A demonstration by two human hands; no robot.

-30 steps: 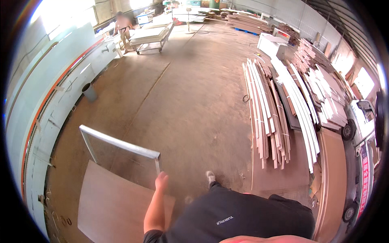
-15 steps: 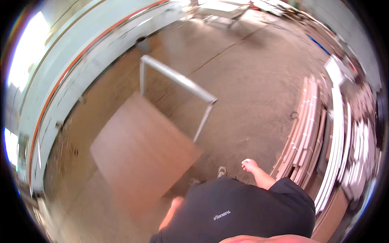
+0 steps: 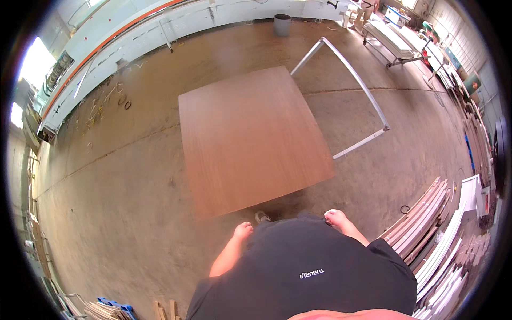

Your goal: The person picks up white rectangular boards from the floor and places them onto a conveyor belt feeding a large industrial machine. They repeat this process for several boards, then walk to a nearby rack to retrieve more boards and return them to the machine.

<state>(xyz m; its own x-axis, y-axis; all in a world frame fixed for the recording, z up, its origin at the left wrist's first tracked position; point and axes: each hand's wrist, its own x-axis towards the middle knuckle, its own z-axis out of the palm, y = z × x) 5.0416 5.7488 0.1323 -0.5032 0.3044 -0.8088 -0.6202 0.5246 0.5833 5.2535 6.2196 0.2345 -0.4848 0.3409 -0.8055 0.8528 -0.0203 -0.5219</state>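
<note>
A large brown wood-grain panel (image 3: pixel 250 144) lies ahead of me, with a dark shadow under its near edge. From beneath its far right side juts a pale metal frame (image 3: pixel 354 72), partly hidden by the panel. My left hand (image 3: pixel 244 230) hangs by my left side, fingers curled closed, apart from the panel's near edge. On the other side, my right hand (image 3: pixel 335 217) is also curled closed in front of my body. Something pale shows at its fingers, too small to make out. Neither hand touches the panel.
Bundled brown strips (image 3: pixel 418 210) and white profiles (image 3: pixel 440 256) lie along the right. A grey bin (image 3: pixel 282 25) stands by the long white machine (image 3: pixel 197 21) at the back. Far right, a person (image 3: pixel 365 13) stands near a wheeled cart (image 3: pixel 392 45). Blue-edged wood (image 3: pixel 109 309) lies lower left.
My view has swung left, so the panel and frame now appear farther right. My left hand has come forward into fuller view; the right stays curled in front of me.
</note>
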